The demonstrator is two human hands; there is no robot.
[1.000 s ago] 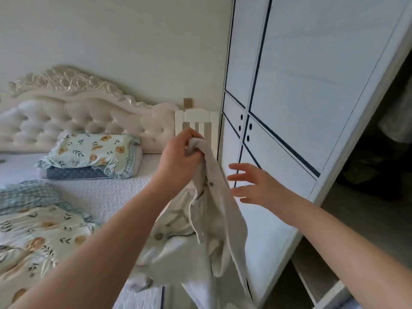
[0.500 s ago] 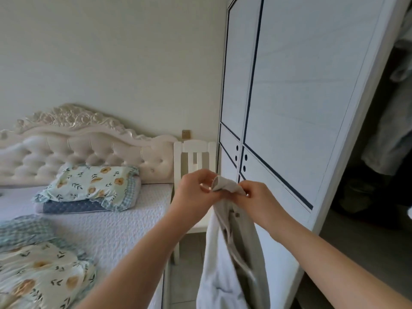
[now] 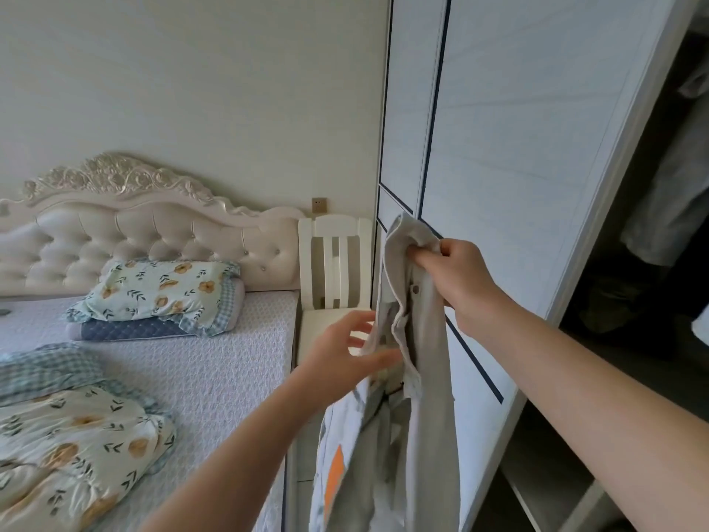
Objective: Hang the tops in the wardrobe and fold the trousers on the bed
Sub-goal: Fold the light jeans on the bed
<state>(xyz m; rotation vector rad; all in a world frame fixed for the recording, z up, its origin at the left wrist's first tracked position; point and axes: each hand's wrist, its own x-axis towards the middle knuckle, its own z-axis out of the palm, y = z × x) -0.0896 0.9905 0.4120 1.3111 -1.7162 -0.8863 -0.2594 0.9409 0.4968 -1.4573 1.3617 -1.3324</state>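
Now, top (image 3: 426, 339): it hangs in the air in front of the white wardrobe door, just right of the bed's edge; its lower end runs out of view.
Right hand (image 3: 458, 280): your fingers are curled tight round a bunch of cloth at the top's upper end, and this hand carries all the weight.
Left hand (image 3: 343, 353): your fingers are spread and nearly straight, gripping nothing. The fingertips are at the loose front edge, but blur hides whether they touch.
Handling: it is probably light, soft and limp. From one grip it will sag and twist, though it is unlikely to slip.
Where to hold: the button (image 3: 414, 289) marks the front edge. Take the collar or a shoulder seam in each hand, so the neck opens for a hanger.
Wardrobe (image 3: 518, 147): the section to your right stands open and dark.
Inside: pale clothes (image 3: 667, 209) hang there. A low shelf (image 3: 544, 478) shows below, and what it holds is unclear.
Bed (image 3: 230, 359): a pillow (image 3: 161, 289) and a quilt (image 3: 57, 435) lie on it, well apart from the top.
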